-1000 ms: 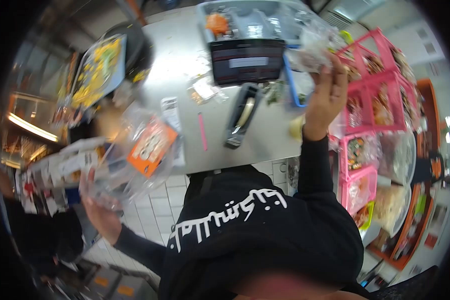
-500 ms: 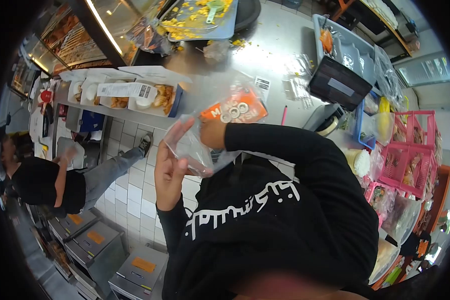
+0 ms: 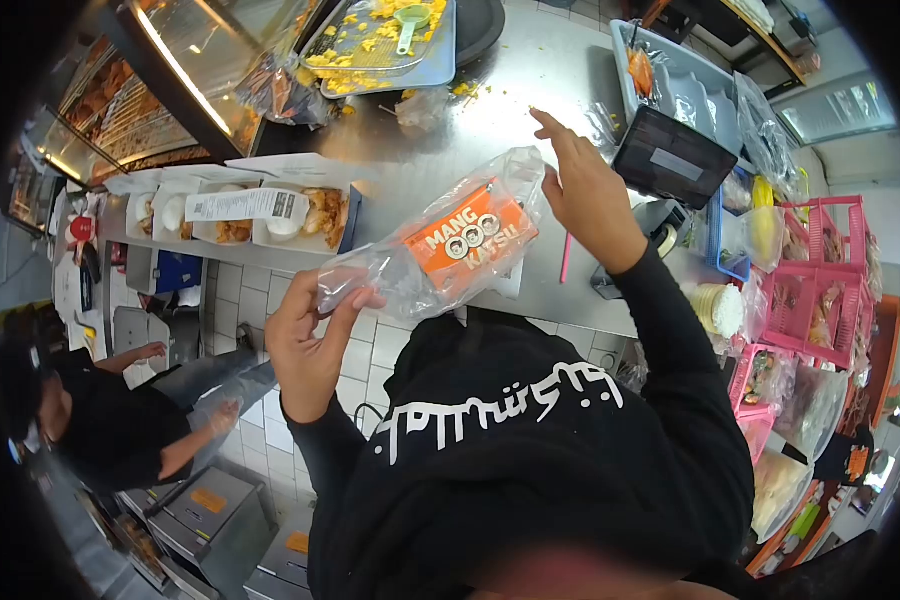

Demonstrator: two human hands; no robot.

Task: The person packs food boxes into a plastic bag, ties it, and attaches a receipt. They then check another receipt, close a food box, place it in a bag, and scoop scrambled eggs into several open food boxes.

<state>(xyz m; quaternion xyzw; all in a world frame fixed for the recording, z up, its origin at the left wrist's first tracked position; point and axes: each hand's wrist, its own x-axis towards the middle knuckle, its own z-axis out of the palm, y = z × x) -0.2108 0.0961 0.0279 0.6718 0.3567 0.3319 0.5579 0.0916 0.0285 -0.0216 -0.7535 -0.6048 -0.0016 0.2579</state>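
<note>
A clear plastic bag point(image 3: 380, 272) with an orange printed box point(image 3: 482, 232) inside, marked "MANG KATSU", lies at an angle over the near edge of the counter. My left hand point(image 3: 312, 345) pinches the bag's left end between thumb and fingers. At the bag's far right end, my right hand point(image 3: 588, 200) has its fingers stretched apart, the thumb side close by the plastic, and grips nothing. A pink pen point(image 3: 566, 258) rests on the steel just below my right hand. White boxes of fried food point(image 3: 322, 220) with a receipt point(image 3: 245, 205) across them stand left of the bag.
Yellow bits and a green scoop point(image 3: 410, 18) lie in a tray point(image 3: 380, 80) at the back. A dark tablet point(image 3: 673, 163) stands before a grey bin point(image 3: 625, 45) on the right. Pink baskets point(image 3: 820, 310) sit farther right. A co-worker point(image 3: 110, 420) stands at lower left.
My right hand has come away from the bag and moved up and right, its fingers now spread. The bag lies more stretched out, still in my left hand. The co-worker has moved closer.
</note>
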